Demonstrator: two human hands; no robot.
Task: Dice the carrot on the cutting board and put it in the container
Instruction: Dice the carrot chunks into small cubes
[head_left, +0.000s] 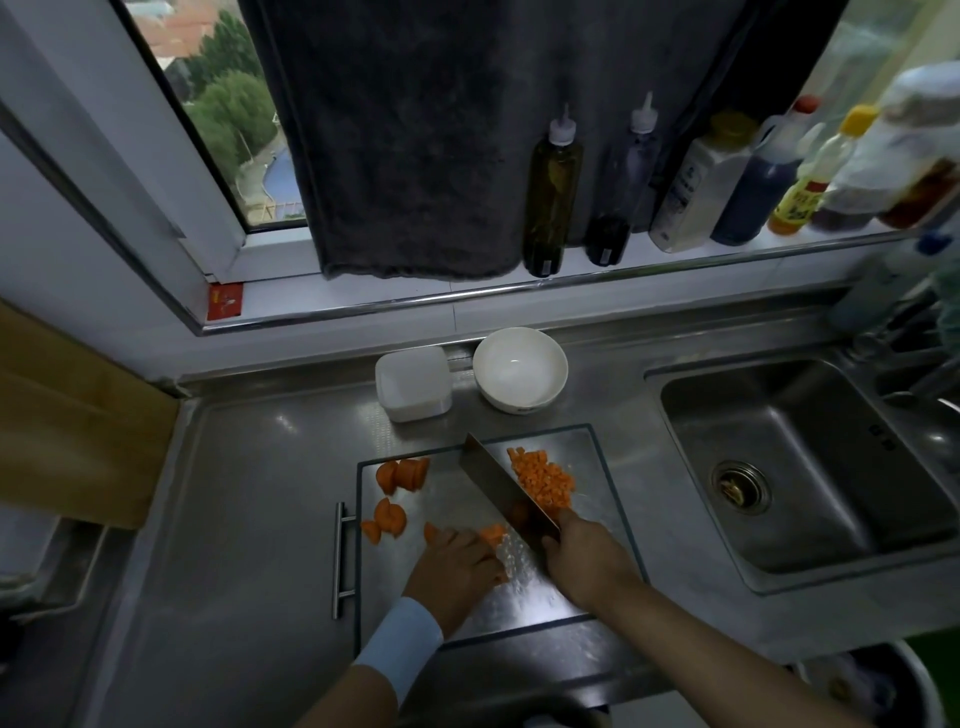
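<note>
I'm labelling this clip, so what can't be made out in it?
Head view.
Carrot piece: mostly covered by the left hand.
Handle of the knife: wrapped inside the right hand.
Labels of the bottles on the sill: blurred, too small.
White container: open or lidded, unclear from this angle.

Both forearms reach in from the near edge of the desk and converge toward its middle. The left hand (457, 566) lies palm down, a light-blue cuff (405, 644) at its wrist, its fingers curled over a carrot piece (491, 534). The right hand (582, 556), bare-armed and just beside it, wraps its fingers round the handle of a knife (498, 483), knuckles up.
</note>
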